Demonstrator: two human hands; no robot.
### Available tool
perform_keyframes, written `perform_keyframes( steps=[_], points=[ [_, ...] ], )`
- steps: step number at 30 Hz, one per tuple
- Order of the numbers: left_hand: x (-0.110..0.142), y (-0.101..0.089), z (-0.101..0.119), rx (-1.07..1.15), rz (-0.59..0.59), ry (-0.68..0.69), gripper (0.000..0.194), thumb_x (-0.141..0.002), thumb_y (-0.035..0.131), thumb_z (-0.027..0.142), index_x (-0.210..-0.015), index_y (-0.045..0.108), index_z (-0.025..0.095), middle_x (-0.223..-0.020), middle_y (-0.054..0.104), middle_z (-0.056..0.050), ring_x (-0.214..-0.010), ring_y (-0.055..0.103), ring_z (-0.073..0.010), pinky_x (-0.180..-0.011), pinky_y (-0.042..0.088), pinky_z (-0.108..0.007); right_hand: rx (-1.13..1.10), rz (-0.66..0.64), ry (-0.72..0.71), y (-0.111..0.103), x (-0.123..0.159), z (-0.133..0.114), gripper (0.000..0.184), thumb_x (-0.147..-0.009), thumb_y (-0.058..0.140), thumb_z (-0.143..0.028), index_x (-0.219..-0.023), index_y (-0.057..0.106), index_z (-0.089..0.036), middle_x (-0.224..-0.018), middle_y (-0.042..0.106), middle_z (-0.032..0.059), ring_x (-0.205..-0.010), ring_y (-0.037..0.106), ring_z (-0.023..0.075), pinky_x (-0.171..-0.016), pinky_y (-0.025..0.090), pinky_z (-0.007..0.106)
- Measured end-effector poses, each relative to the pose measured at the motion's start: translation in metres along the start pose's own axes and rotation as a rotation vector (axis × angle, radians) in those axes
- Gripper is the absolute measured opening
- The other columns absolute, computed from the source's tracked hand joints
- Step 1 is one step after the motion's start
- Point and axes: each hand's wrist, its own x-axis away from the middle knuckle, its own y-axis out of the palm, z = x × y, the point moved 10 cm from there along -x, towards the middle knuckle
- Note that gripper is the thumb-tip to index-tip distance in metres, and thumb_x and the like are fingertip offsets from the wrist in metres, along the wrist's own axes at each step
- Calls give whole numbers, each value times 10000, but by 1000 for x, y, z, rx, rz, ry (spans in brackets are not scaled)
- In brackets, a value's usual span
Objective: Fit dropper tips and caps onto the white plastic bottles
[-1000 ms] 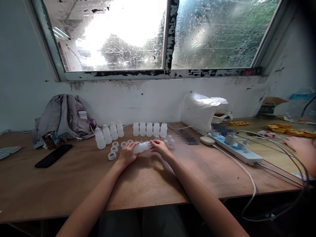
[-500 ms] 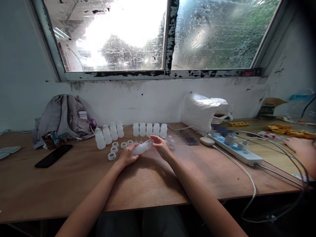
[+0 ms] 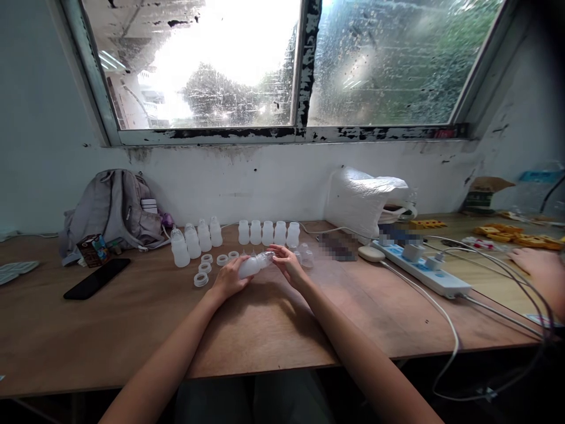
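A frosted white baby bottle lies tilted in my left hand, whose fingers wrap round its body. At its upper end is a clear cap, pinched by the fingers of my right hand; whether it is fully seated I cannot tell. Just left of my hands are several white screw rings. Behind them stand several capped bottles. Several topless bottles form a row near the wall. More clear caps sit beyond my right hand, which partly hides them. Nipples behind the held bottle are mostly hidden.
To the left are a grey backpack, a small carton and a black phone. A power strip with trailing cables and a white plastic bag occupy the right. Another person's hand is at the far right near yellow parts.
The clear cap and my right fingers have shifted very slightly at the bottle's end. Both hands keep their hold, and the view has moved a touch.
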Motion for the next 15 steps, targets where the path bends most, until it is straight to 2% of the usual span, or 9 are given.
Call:
perform_keyframes(
  steps=[5, 10, 15],
  points=[
    [2, -2, 5, -64, 11, 31, 495, -670, 578, 294, -1138, 429, 243, -1049, 541, -38, -960, 510, -210, -800, 442, -333, 65, 6, -35, -2, -1, 3, 350, -533, 574, -152, -879, 607, -188, -932, 603, 40, -898, 514, 173, -772, 398, 276],
    [4, -2, 8, -117, -3, 58, 490, -682, 563, 299, -1148, 425, 238, -1042, 545, -35, -954, 509, -209, -794, 444, -326, 162, 6, -5, -6, -1, 12, 316, -553, 564, -159, -860, 636, -179, -842, 619, 23, -788, 521, 143, -716, 390, 259],
    [4, -7, 15, -119, 1, 105, 477, -689, 553, 286, -1147, 434, 230, -1038, 541, -45, -954, 500, -208, -812, 429, -331, 98, 19, 52, -8, 0, 10, 234, -583, 589, -257, -788, 653, -164, -824, 623, 36, -741, 528, 142, -661, 394, 246]
  ],
)
